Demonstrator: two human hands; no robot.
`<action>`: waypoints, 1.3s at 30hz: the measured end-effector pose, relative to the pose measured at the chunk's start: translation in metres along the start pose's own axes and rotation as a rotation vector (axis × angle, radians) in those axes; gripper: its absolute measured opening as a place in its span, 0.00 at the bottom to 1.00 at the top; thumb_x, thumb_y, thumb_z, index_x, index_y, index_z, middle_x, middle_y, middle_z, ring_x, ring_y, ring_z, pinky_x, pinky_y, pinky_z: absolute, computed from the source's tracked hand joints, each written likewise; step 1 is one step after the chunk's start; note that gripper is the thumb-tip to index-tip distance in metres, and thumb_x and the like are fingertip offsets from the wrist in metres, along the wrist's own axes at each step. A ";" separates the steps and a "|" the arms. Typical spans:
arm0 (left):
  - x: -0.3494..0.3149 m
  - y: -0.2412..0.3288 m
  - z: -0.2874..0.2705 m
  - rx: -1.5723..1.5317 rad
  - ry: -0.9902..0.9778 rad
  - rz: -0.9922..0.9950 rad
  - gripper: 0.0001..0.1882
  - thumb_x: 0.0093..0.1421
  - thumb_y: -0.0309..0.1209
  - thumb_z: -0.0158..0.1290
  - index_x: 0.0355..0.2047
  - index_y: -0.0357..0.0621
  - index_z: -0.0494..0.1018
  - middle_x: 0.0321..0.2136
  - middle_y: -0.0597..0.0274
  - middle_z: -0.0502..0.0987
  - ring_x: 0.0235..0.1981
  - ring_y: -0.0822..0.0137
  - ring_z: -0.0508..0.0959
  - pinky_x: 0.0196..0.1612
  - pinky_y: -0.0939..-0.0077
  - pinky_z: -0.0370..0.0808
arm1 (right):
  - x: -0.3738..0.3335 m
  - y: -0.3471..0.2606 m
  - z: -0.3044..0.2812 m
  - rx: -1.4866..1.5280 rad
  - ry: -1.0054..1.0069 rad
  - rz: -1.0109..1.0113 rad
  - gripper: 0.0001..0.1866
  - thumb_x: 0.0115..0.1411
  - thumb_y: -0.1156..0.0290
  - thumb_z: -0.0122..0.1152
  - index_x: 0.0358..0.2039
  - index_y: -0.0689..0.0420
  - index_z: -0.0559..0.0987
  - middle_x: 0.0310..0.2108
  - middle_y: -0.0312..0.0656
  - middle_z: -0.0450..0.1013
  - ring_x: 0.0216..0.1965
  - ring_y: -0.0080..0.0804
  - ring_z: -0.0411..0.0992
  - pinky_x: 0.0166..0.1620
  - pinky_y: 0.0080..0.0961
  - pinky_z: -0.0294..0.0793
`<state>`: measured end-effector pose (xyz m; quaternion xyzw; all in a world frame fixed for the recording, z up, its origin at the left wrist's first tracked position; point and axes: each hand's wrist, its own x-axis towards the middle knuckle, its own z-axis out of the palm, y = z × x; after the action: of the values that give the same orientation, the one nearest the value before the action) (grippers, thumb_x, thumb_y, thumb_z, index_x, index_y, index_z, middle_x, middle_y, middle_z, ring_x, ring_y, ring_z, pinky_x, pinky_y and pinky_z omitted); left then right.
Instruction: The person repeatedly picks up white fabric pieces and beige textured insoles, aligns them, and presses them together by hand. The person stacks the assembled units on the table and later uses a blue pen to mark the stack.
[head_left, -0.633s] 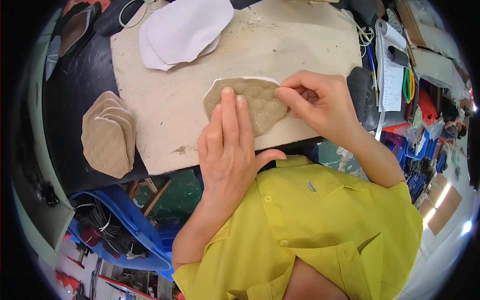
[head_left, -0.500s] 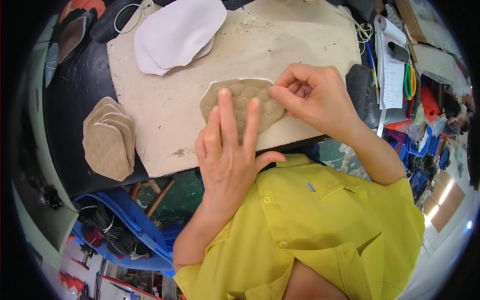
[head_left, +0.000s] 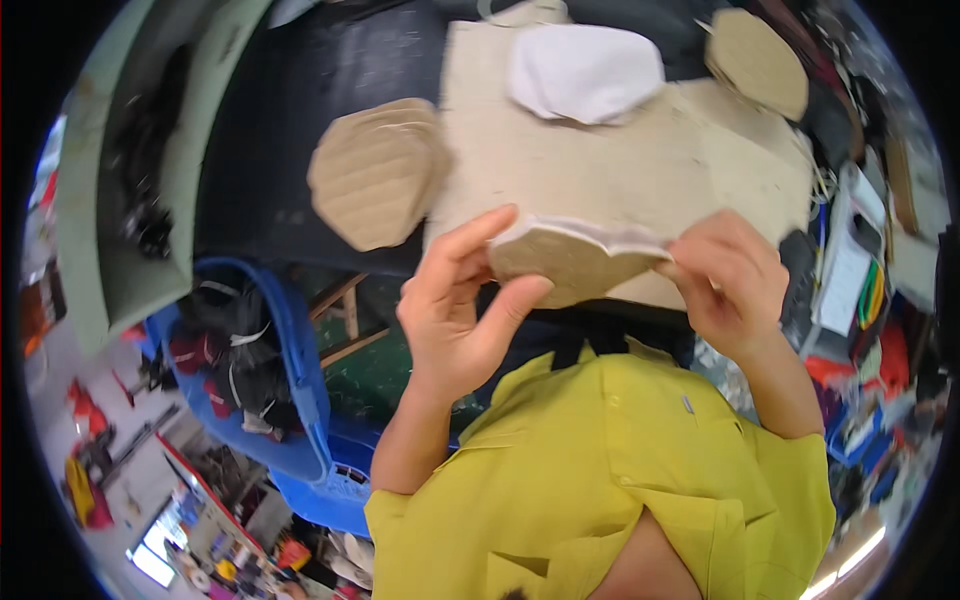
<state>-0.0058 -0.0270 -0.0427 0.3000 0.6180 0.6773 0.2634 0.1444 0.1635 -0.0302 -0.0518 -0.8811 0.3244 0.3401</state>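
A tan quilted fabric piece with a white edge is held up over the near edge of the board, its upper edge bowed. My left hand grips its left end, thumb on the near face and fingers behind. At the right end, my right hand pinches the corner between thumb and fingers. On the left lies a stack of similar tan pieces, partly over the board's edge. White pieces lie overlapped at the far side of the board.
The pale work board rests on a black table. Another tan piece lies at the far right. Beside the board are a notepad and pens. A blue basket with dark bundles stands below left.
The quilted piece has come up off the board. My left hand, earlier spread flat on it, now grips its left end. The whole view has shifted, bringing the far-right tan piece into sight.
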 end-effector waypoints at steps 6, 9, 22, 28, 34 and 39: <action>0.043 -0.001 -0.089 0.807 0.436 0.116 0.37 0.57 0.33 0.64 0.63 0.32 0.61 0.53 0.41 0.73 0.55 0.51 0.72 0.59 0.63 0.66 | 0.098 0.016 0.108 0.101 -0.175 -0.036 0.18 0.53 0.62 0.69 0.39 0.60 0.77 0.31 0.45 0.75 0.37 0.44 0.74 0.40 0.36 0.72; 0.040 -0.050 -0.122 1.296 0.292 -0.143 0.55 0.53 0.46 0.65 0.69 0.33 0.45 0.66 0.32 0.55 0.65 0.37 0.57 0.67 0.53 0.53 | 0.121 0.036 0.167 -0.117 -0.255 -0.164 0.40 0.49 0.52 0.72 0.57 0.59 0.69 0.45 0.53 0.73 0.51 0.48 0.70 0.52 0.36 0.69; 0.014 -0.038 -0.089 0.412 0.185 0.407 0.76 0.36 0.33 0.78 0.71 0.45 0.29 0.66 0.46 0.52 0.59 0.54 0.68 0.60 0.63 0.68 | 0.122 0.026 0.133 0.199 -0.635 -0.224 0.60 0.36 0.58 0.79 0.68 0.60 0.57 0.59 0.59 0.63 0.59 0.54 0.63 0.61 0.43 0.63; 0.010 -0.037 -0.085 0.171 0.207 0.317 0.79 0.35 0.37 0.79 0.71 0.42 0.27 0.58 0.46 0.63 0.57 0.55 0.71 0.59 0.63 0.70 | 0.105 0.015 0.143 0.400 -0.583 -0.232 0.56 0.39 0.63 0.77 0.67 0.61 0.58 0.62 0.60 0.60 0.63 0.57 0.59 0.63 0.45 0.58; 0.011 -0.030 -0.086 0.266 0.310 0.167 0.64 0.40 0.26 0.75 0.71 0.38 0.43 0.55 0.50 0.68 0.54 0.60 0.73 0.56 0.67 0.71 | 0.105 0.014 0.141 0.317 -0.488 -0.263 0.50 0.44 0.68 0.73 0.66 0.65 0.58 0.62 0.61 0.60 0.63 0.53 0.61 0.62 0.43 0.62; 0.023 -0.025 -0.076 0.195 0.448 0.221 0.60 0.41 0.24 0.74 0.70 0.38 0.47 0.53 0.52 0.71 0.52 0.62 0.74 0.55 0.69 0.72 | 0.111 0.005 0.143 0.260 -0.330 -0.285 0.52 0.42 0.66 0.76 0.65 0.66 0.58 0.59 0.58 0.62 0.61 0.51 0.63 0.60 0.42 0.64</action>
<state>-0.0771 -0.0594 -0.0697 0.2324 0.6868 0.6886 0.0142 -0.0314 0.1253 -0.0501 0.1707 -0.8739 0.3881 0.2377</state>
